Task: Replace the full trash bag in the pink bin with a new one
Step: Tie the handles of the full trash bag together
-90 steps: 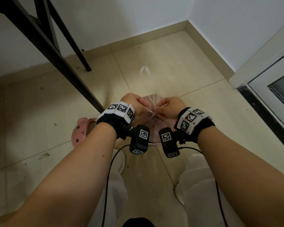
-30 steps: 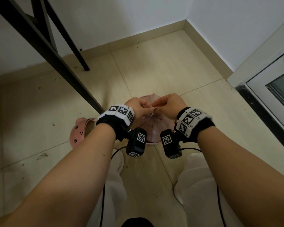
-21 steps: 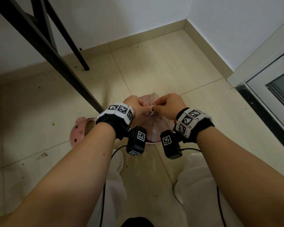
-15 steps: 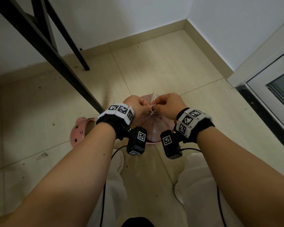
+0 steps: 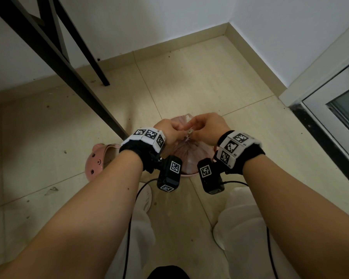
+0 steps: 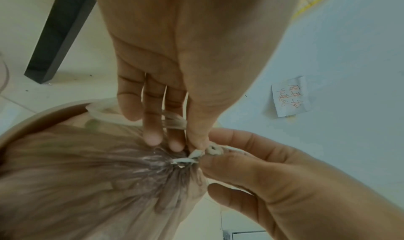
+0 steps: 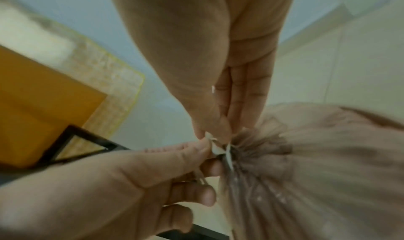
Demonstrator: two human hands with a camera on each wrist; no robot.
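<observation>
A translucent pinkish trash bag (image 5: 186, 156) bulges out of the pink bin (image 5: 187, 174) on the floor between my knees. Its mouth is gathered into a tight bunch (image 6: 174, 162) with a white drawstring (image 6: 196, 154) around it. My left hand (image 5: 169, 129) and right hand (image 5: 208, 127) meet right above that bunch. The left hand (image 6: 188, 145) pinches one string end between thumb and fingers. My right hand (image 7: 218, 133) pinches the other end, touching the left hand (image 7: 131, 183). The bag (image 7: 317, 157) fans out below the bunch.
A pink slipper with a face (image 5: 98, 164) lies just left of the bin. Black table legs (image 5: 69, 73) slant down to the floor on the left. White walls meet in a corner ahead, and a door frame (image 5: 330, 109) runs along the right. A paper note (image 6: 288, 96) sticks to the wall.
Both hands have stayed at the bag's neck, working the string ends with small finger moves. The loose plastic seen sticking up earlier is now drawn down into the bunch.
</observation>
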